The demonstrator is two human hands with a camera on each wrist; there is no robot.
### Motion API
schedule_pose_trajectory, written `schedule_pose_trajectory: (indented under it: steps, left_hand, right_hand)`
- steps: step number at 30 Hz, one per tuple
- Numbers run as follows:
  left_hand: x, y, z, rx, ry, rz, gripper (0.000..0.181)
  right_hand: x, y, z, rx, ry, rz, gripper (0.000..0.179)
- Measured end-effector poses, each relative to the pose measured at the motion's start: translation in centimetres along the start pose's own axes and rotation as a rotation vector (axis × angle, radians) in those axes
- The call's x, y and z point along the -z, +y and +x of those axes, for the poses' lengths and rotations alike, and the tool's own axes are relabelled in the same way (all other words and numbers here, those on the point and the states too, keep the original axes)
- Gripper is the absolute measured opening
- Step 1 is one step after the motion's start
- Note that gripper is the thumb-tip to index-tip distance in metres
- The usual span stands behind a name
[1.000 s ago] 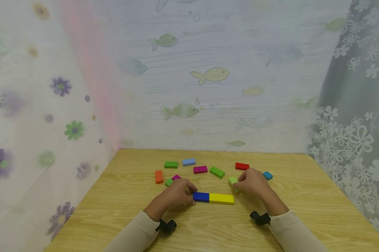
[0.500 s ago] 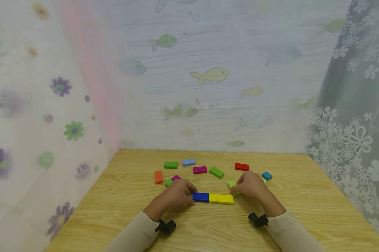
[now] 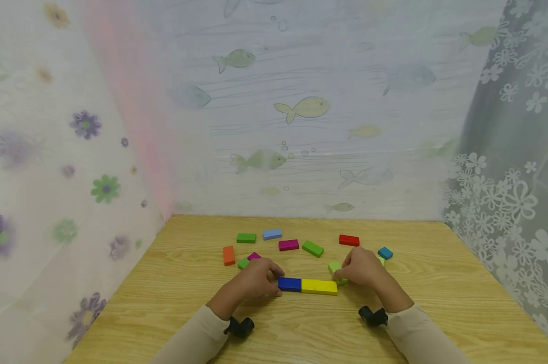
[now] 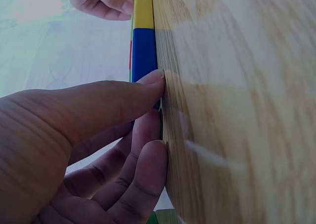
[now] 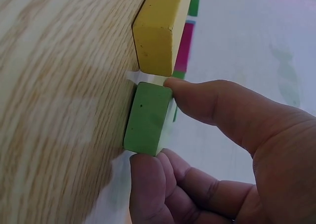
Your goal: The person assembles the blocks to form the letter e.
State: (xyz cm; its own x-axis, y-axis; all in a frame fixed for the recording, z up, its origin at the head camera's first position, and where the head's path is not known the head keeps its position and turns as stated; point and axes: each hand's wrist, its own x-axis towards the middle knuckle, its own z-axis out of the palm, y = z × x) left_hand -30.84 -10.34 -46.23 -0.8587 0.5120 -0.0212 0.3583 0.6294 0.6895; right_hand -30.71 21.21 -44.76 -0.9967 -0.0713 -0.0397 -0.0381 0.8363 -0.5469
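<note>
A blue block (image 3: pixel 289 284) and a longer yellow block (image 3: pixel 319 287) lie end to end in a row on the table. My left hand (image 3: pixel 257 279) holds the blue block's left end; in the left wrist view its thumb and fingertips close around that end of the blue block (image 4: pixel 144 56). Just behind the yellow block's right end, my right hand (image 3: pixel 364 265) pinches a light green block (image 3: pixel 335 267). The right wrist view has this light green block (image 5: pixel 148 117) between thumb and fingers, low over the wood, with a small gap to the yellow block (image 5: pixel 155 41).
Behind the hands lie green (image 3: pixel 246 238), light blue (image 3: pixel 272 234), magenta (image 3: pixel 288 245), orange (image 3: pixel 229 256), red (image 3: pixel 349 240) and blue (image 3: pixel 385 253) blocks, among others. Another light green block (image 3: pixel 381 261) is partly hidden by my right hand. A patterned curtain stands behind the table (image 3: pixel 301 333).
My right hand has shifted slightly left and nearer, bringing the light green block closer to the yellow one. The left hand and the row stay in place.
</note>
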Motion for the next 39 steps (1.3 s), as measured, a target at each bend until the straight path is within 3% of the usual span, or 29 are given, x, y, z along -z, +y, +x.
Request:
schedule_pose_trajectory:
  steps: [14,39]
  left_hand:
    - [0.10,-0.08,-0.25,0.012,0.008,0.009,0.041]
    - [-0.04,-0.26,0.08,-0.002,0.005,-0.002,0.039]
  right_hand:
    - [0.18,-0.61,-0.25,0.007,-0.032,0.016,0.038]
    - [0.18,-0.44,-0.32,0.022,-0.017,0.013,0.046]
